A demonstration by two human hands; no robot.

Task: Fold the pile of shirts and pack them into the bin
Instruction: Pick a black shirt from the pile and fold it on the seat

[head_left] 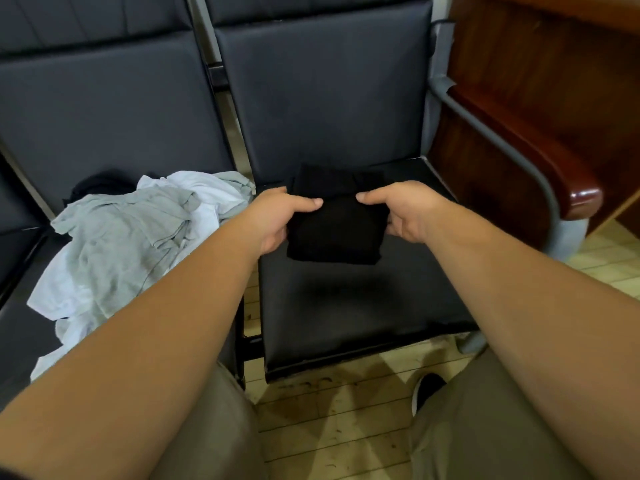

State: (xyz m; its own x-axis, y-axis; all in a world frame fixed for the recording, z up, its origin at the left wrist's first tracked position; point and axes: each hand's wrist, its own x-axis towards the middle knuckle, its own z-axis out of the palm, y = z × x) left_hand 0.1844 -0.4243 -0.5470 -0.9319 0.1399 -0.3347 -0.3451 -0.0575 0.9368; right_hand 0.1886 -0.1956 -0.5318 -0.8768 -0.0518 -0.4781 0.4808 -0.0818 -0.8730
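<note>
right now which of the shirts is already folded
The black shirt, gripped by the left hand and right hand, is a neat folded rectangle; the grey shirt and white shirt lie crumpled on the left seat.

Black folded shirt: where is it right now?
Head view, centre: the black folded shirt is gripped by the left hand and right hand over the right seat, just right of the grey-and-white shirt pile.

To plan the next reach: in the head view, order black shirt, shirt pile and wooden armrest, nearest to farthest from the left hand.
1. black shirt: in the left hand.
2. shirt pile: left seat.
3. wooden armrest: far right.
</note>
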